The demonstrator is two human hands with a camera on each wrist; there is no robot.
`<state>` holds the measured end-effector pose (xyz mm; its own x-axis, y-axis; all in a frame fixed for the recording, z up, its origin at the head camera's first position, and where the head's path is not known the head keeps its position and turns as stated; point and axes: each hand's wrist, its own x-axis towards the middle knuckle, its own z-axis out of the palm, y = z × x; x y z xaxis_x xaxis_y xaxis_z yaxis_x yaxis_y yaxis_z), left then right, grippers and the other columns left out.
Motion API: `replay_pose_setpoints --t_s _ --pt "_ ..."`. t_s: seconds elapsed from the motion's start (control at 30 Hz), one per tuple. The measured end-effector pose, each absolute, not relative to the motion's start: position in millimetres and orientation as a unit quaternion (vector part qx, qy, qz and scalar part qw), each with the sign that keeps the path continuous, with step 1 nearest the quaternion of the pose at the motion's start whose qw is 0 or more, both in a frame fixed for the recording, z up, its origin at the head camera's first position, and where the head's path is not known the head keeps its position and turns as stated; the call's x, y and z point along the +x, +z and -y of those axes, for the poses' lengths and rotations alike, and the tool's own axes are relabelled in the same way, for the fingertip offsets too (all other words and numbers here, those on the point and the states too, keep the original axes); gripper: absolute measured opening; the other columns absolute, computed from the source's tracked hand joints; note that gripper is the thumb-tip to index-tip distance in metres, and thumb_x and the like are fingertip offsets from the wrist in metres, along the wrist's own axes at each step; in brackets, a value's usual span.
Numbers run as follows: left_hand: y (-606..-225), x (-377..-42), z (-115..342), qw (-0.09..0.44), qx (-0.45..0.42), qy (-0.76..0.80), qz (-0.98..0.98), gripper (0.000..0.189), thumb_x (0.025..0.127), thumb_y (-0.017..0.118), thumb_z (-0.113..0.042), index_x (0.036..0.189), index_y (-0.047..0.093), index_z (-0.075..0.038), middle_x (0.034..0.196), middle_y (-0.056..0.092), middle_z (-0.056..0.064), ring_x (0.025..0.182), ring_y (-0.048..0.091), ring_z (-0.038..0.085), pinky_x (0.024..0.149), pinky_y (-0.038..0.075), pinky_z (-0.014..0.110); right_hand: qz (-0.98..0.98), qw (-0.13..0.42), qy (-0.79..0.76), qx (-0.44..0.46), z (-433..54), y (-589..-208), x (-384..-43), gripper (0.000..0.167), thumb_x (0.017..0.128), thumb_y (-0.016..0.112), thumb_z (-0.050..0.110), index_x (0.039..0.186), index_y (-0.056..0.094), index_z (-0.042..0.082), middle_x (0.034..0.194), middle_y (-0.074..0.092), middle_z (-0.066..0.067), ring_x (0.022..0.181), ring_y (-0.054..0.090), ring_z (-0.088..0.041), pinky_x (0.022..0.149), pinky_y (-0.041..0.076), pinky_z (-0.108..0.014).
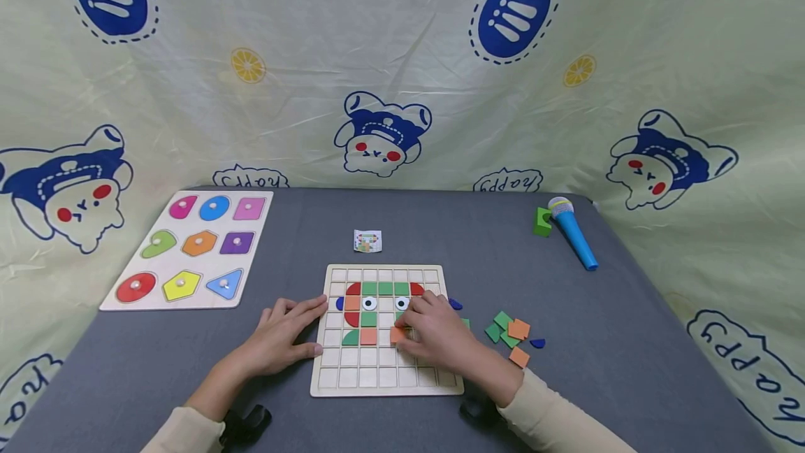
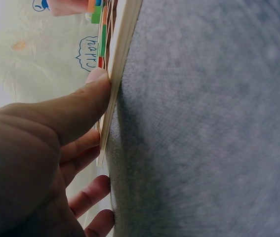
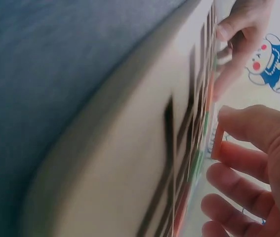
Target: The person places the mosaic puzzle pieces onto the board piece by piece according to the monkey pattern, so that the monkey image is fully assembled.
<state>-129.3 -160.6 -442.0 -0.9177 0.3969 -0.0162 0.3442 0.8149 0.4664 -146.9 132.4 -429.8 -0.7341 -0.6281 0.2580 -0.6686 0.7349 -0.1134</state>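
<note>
The left hand (image 1: pixel 277 335), its fingers loosely extended, touched the left edge of the board (image 1: pixel 349 373), which lay on the desk (image 1: pixel 163 348). The right hand (image 1: pixel 435 331) pinched an orange tile (image 1: pixel 397 335) between thumb and forefinger near the board's middle. Set tiles (image 1: pixel 368 319) filled several squares; loose tiles (image 1: pixel 518 329) lay to the right, a card (image 1: pixel 367 241) beyond.
</note>
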Motion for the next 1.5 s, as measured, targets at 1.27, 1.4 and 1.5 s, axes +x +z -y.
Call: replay_pose_setpoints --t_s 1.27,1.4,1.5 --pt "-442 -129 161 0.052 0.200 0.228 -0.952 0.069 0.082 0.071 -0.033 0.143 0.043 -0.016 0.150 0.039 -0.001 0.111 0.039 0.021 0.079 0.025 0.036 0.936 0.069 0.092 0.332 -114 -431 -148 0.017 0.077 0.073 0.033 0.090 0.073 0.022 0.089 0.058 0.007 0.085 0.043 -0.013 0.078 0.036 -0.032" --pt "-442 -129 161 0.053 0.200 0.229 -0.951 0.069 0.082 0.071 -0.033 0.143 0.043 -0.016 0.150 0.039 -0.001 0.111 0.039 0.022 0.079 0.025 0.037 0.938 0.082 0.111 0.319 -122 -430 -149 0.019 0.075 0.075 0.032 0.091 0.073 0.021 0.089 0.058 0.007 0.086 0.044 -0.012 0.078 0.037 -0.032" --pt "-442 -129 161 0.053 0.200 0.230 -0.951 0.069 0.082 0.071 -0.033 0.143 0.044 -0.016 0.150 0.039 -0.001 0.111 0.039 0.022 0.079 0.025 0.037 0.941 0.087 0.120 0.303 -133 -428 -151 0.022 0.073 0.078 0.032 0.091 0.073 0.020 0.088 0.059 0.007 0.086 0.045 -0.012 0.078 0.038 -0.032"
